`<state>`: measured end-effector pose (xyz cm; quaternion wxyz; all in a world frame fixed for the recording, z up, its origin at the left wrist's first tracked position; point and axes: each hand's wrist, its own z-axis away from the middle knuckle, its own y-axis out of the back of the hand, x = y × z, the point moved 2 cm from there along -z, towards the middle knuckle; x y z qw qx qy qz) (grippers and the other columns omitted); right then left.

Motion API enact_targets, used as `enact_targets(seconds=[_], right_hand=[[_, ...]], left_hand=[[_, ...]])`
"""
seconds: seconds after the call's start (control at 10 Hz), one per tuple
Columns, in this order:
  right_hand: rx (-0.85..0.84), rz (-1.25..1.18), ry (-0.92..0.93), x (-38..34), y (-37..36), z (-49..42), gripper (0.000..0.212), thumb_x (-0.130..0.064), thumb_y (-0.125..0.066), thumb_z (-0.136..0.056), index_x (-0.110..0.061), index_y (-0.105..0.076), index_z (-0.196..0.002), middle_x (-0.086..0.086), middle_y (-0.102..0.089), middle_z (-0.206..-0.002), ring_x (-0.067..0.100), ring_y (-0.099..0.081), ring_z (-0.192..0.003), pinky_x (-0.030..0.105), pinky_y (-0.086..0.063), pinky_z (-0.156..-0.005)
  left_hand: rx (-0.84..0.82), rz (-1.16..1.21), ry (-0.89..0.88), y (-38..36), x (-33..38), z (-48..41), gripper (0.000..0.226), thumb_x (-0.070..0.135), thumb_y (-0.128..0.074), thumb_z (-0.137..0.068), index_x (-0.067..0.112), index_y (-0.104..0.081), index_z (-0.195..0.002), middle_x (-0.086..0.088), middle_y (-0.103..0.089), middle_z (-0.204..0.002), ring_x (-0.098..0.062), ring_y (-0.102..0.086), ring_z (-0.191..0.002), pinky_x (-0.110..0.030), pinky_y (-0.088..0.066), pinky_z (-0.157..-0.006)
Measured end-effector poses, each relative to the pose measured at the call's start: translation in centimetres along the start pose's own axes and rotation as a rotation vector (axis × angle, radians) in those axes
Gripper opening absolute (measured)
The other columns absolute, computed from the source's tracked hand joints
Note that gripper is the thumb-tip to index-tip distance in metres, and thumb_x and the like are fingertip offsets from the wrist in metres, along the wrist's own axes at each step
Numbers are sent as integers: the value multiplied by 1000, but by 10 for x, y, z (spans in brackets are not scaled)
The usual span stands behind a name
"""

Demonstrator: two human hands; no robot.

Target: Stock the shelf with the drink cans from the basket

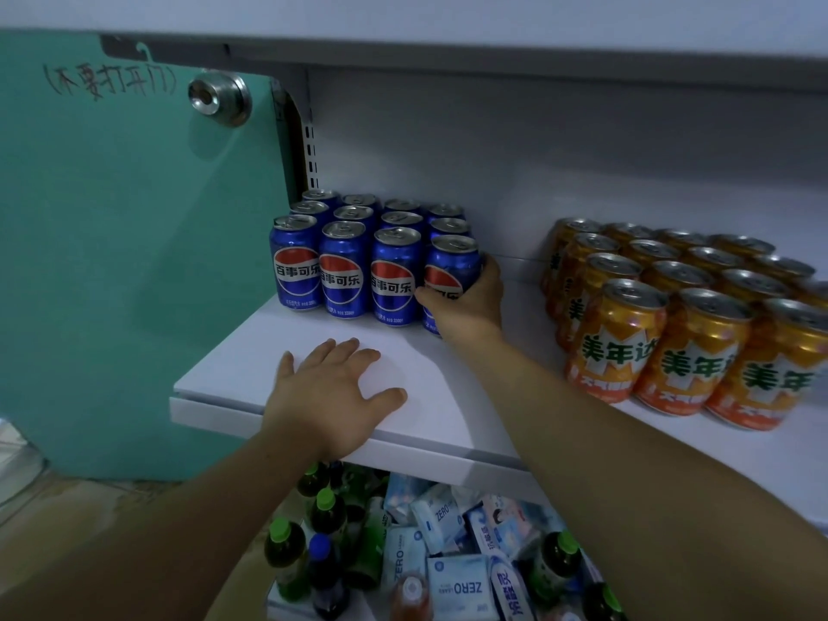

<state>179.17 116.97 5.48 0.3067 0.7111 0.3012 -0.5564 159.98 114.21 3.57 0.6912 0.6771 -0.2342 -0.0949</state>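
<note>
Several blue cola cans (344,268) stand in rows at the left end of the white shelf (439,396). My right hand (468,300) grips the front right blue can (450,266), which stands on the shelf at the end of the front row. My left hand (334,394) rests flat on the shelf's front edge, fingers spread, holding nothing. The basket is not in view.
Several orange soda cans (692,333) fill the right part of the shelf, with a gap between them and the blue cans. A teal door (134,239) with a metal knob (219,98) is at left. Below the shelf lie green-capped bottles (286,558) and tissue packs (457,584).
</note>
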Motion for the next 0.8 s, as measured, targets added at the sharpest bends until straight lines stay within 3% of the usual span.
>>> enact_targets(seconds=[0.3, 0.5, 0.7, 0.8], right_hand=[[3, 24, 15, 7, -10, 2, 93, -20, -82, -72, -28, -25, -145, -1, -51, -136, 18, -54, -119, 37, -48, -98], [-61, 50, 0, 0, 1, 4, 90, -18, -82, -73, -27, -27, -144, -2, -50, -137, 16, -52, -120, 26, -43, -89], [-138, 278, 14, -10, 21, 18, 78, -21, -83, -73, -20, -38, -136, 1, -53, -134, 21, -54, -121, 27, -43, -87], [-207, 456, -11, -23, 38, 42, 76, -31, -76, -81, -14, -33, -142, 7, -44, -143, 26, -47, -127, 25, -37, -87]], left_hand=[[-5, -5, -6, -2, -1, -3, 69, 71, -28, -86, 41, -19, -148, 13, -8, -160, -11, -3, -147, -50, 0, -118], [10, -6, -21, 0, -1, -2, 71, 73, -28, -85, 40, -20, -148, 13, -9, -160, -12, -3, -147, -52, 0, -118], [-42, -1, -37, 3, -1, -3, 73, 72, -29, -86, 37, -19, -149, 10, -8, -160, -14, -2, -147, -54, 1, -117], [-97, 7, -55, 7, -2, -1, 75, 72, -30, -87, 35, -17, -150, 7, -4, -161, -15, 1, -148, -55, 3, -116]])
